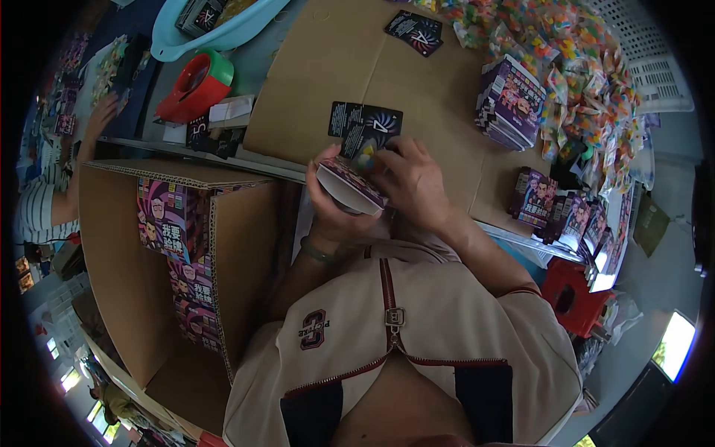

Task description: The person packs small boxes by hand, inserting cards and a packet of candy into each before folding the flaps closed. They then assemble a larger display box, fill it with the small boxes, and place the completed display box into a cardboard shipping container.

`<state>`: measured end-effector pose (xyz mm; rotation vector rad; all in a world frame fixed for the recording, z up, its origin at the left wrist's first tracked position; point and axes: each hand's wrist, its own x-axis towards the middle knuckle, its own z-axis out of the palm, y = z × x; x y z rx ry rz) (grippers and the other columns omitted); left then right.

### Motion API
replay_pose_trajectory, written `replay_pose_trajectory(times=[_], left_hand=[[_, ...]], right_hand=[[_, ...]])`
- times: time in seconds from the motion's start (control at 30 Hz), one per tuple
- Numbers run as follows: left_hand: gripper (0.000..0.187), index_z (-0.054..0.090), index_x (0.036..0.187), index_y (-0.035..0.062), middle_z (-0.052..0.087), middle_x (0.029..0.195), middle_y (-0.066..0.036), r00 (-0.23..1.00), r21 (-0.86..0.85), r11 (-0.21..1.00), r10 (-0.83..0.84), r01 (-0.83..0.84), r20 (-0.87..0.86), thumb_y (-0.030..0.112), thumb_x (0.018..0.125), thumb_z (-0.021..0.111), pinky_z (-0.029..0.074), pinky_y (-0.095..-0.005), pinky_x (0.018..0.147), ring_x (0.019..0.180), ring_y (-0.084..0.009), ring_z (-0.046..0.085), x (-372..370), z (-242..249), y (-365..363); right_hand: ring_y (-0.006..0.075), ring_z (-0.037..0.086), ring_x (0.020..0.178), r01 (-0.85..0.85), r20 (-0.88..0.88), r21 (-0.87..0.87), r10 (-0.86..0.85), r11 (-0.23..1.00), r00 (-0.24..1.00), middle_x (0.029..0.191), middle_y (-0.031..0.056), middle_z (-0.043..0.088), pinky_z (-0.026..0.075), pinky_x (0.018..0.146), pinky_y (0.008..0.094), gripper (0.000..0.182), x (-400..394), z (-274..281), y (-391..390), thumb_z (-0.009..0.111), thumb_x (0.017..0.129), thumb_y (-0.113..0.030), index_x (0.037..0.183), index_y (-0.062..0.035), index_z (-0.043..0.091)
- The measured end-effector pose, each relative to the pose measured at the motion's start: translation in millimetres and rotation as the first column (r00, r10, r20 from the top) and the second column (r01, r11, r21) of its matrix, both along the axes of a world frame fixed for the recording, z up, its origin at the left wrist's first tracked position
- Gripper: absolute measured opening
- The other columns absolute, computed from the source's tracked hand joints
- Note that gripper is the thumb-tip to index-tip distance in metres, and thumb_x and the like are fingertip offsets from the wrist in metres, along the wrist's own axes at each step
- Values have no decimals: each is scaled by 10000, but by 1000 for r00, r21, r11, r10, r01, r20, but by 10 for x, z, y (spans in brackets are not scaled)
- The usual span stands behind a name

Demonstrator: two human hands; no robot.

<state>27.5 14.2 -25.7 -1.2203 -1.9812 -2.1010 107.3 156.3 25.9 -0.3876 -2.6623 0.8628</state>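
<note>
My left hand (331, 220) is wrapped round a small purple printed box (350, 173), tilted, with a white flap standing out at its near end. My right hand (418, 182) is at the box's far side, fingers closed on a small clear packet (365, 157) with colourful pieces inside. The right fingertips are partly hidden behind the box and knuckles. Just beyond both hands lie black printed cards (357, 121), overlapping on the cardboard sheet (298, 97).
Candy packets (581, 67) are heaped at the far right by a stack of flat purple boxes (512, 100). Filled-out purple boxes (533, 195) stand at the right edge. A large carton (112, 246) holding boxes is on my left, below a red tape dispenser (195, 83) and blue basin (167, 45).
</note>
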Motion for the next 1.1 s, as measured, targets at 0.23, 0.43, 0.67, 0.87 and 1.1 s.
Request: replay_pose_trajectory(times=[0.23,0.43,0.67,0.87,1.1], left_hand=[[1005,270,1362,-51,441,1282,-177,999,-36,999,34,-34,-1,238,609,870,440,-391,963,1133,-260,512,196,2,-206],[1006,284,1355,-43,448,1270,-165,999,-37,998,51,-50,13,227,592,881,443,-386,958,1117,-255,518,217,15,-206],[1024,274,1354,-32,435,1281,-171,998,-78,996,46,-43,40,202,566,884,411,-409,990,1164,-278,483,204,-46,-160],[1102,144,1388,-15,392,1309,-212,998,-130,991,11,-19,-56,196,598,882,373,-450,1026,1201,-317,446,169,-37,-200],[1000,323,1338,-25,446,1249,-154,996,-86,996,26,-18,88,255,570,900,396,-396,995,1146,-269,482,181,13,-147]], right_hand=[[300,573,1028,-51,22,99,49,994,999,1183,110,609,440,854,411,324,209,59,-9,732,728,-162,1039,-87,677],[281,586,1025,-151,13,203,151,967,988,1208,126,611,445,826,389,343,224,-21,-84,728,733,-149,1059,-59,667],[328,613,894,159,49,73,-163,985,985,907,138,645,478,786,402,316,-95,-25,185,766,713,-150,981,-26,654],[318,639,716,129,148,-254,-93,959,985,756,140,632,503,643,400,313,-135,-157,302,759,711,-103,979,-8,628],[286,622,674,138,39,104,-143,985,989,727,124,614,494,621,389,358,-462,-113,511,799,695,-195,960,-6,649]])
